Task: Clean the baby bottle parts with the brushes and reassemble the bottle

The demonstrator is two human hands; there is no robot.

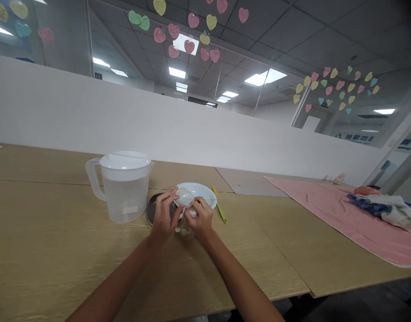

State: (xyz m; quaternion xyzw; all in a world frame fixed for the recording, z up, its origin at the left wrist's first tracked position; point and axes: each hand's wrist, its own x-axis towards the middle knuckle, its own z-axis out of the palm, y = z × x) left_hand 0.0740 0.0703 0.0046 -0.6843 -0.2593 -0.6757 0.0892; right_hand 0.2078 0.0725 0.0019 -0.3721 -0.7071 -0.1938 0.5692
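Observation:
My left hand (165,214) and my right hand (200,217) hold a small, clear round piece (184,197) between their fingers, one on each side. Just below my hands stands a clear glass or jar (185,229), partly hidden by them. Behind them is a white oval plate (205,193). A dark round tray (151,209) lies to the left, partly covered by my left hand. Right of the plate rests a brush or spatula with a green handle (221,213) and a yellow end.
A large lidded plastic pitcher (124,197) stands on the wooden table (57,250) at the left. Pink cloth (346,214) covers the right side, with crumpled fabric (389,208) on it. A white partition (158,134) runs behind the table.

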